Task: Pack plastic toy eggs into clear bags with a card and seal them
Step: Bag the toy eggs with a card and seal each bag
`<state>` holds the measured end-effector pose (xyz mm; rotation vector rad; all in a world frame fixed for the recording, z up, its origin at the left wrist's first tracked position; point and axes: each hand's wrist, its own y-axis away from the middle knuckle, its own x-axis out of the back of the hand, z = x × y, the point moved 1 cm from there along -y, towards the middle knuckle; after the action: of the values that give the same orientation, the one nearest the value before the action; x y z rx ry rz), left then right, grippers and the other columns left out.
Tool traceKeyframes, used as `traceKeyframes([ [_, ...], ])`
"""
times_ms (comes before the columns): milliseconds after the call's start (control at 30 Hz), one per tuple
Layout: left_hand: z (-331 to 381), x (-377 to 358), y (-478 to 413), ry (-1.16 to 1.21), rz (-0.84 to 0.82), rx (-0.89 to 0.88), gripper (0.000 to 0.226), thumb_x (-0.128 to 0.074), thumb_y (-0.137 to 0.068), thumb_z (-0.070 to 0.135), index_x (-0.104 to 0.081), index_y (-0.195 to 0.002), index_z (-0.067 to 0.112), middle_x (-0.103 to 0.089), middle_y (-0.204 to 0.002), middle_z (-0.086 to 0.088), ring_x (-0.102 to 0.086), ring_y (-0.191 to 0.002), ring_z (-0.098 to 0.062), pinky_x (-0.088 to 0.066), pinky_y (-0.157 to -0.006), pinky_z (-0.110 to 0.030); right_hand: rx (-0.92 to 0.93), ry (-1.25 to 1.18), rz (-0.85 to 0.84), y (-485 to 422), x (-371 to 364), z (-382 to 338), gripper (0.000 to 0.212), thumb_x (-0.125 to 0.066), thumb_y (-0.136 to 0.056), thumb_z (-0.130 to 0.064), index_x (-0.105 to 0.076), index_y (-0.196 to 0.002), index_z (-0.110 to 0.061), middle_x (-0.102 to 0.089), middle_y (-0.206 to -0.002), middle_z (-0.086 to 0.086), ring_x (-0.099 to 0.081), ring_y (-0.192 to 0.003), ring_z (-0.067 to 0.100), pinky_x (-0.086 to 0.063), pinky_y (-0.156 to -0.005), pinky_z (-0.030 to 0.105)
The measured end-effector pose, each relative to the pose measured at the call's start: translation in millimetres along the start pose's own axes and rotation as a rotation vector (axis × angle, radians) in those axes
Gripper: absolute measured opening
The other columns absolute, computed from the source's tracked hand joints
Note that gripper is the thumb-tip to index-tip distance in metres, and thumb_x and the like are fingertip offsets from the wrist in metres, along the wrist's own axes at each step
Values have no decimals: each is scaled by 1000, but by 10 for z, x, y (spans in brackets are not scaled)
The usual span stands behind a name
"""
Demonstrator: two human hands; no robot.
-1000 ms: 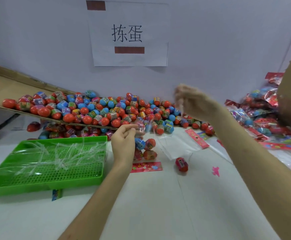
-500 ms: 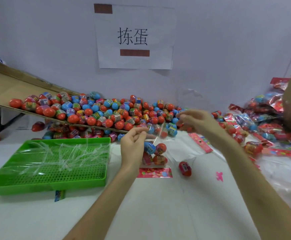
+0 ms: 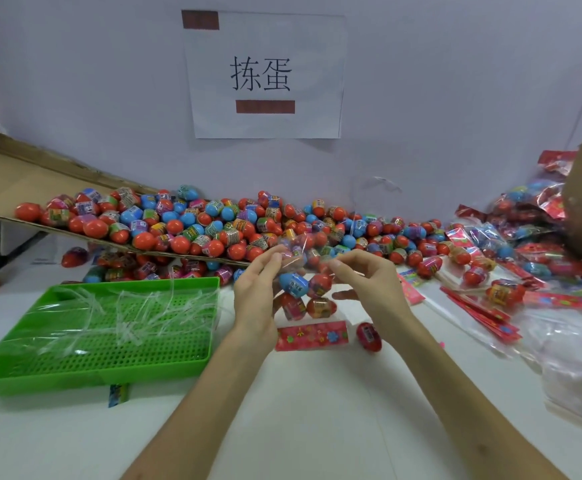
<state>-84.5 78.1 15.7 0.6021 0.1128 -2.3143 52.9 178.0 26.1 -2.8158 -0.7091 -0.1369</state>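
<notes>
Above the white surface [image 3: 317, 410], the left hand [image 3: 256, 296] and right hand [image 3: 369, 289] each pinched the top of a clear plastic bag [image 3: 303, 292] holding four toy eggs and a red flowered card [image 3: 312, 335]. A loose red egg [image 3: 369, 336] lay just right.

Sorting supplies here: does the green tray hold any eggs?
No, the green tray holds only clear plastic strips.

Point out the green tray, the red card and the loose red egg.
green tray [image 3: 92, 375]: head view, front wall.
red card [image 3: 312, 335]: head view, middle.
loose red egg [image 3: 369, 336]: head view, label.
</notes>
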Motion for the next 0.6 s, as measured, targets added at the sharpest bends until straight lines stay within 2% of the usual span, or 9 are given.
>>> traceKeyframes([
  [67,20,-11,5,31,4,-12,19,-57,-106,21,-74,-112,24,-81,-97,1,-77,-81,-11,-56,-57,-21,43,12,38,13,-16,-25,10,-68,-97,-14,-72,-88,-17,-75,-82,-4,-74,-81,16,-62,-67,30],
  [133,21,-21,9,46,-3,-29,19,-57,-106,21,-74,-113,23,-81,-98,1,-77,-83,-11,-57,-58,-22,56,17,22,33,-46,-37,10,-63,-100,-13,-68,-92,-15,-75,-81,-10,-74,-81,12,-63,-67,30],
  [200,23,-23,21,61,-6,-37,19,-58,-106,21,-75,-111,24,-81,-98,0,-77,-85,-12,-58,-60,-22,19,-34,-20,44,-73,-45,8,-58,-103,-17,-65,-100,-12,-78,-93,-6,-75,-88,13,-64,-73,38],
  [267,33,-10,23,67,1,-45,18,-59,-105,20,-76,-107,25,-81,-98,0,-77,-85,-13,-58,-60,-21,-38,-90,-66,50,-88,-52,15,-61,-101,-24,-63,-111,-13,-77,-106,3,-74,-99,22,-62,-84,46],
  [333,48,-6,21,63,2,-58,18,-59,-105,20,-76,-106,25,-81,-97,0,-77,-83,-12,-58,-59,-21,-71,-72,-108,53,-93,-43,25,-66,-97,-29,-64,-119,-18,-76,-113,4,-73,-105,23,-60,-91,47],
  [467,79,-17,21,70,-67,-54,19,-56,-106,21,-73,-115,22,-81,-101,-1,-78,-87,-14,-58,-60,-22,-74,-14,-125,55,-97,-28,13,-68,-97,-23,-74,-109,-22,-78,-106,-2,-73,-101,20,-60,-89,43],
  [600,92,-15,12,33,-157,-51,25,-55,-106,29,-67,-127,23,-79,-110,2,-76,-98,-14,-60,-72,-26,-69,-55,-101,42,-53,-41,11,-68,-96,-20,-76,-104,-20,-78,-96,-4,-74,-94,18,-62,-82,40],
])
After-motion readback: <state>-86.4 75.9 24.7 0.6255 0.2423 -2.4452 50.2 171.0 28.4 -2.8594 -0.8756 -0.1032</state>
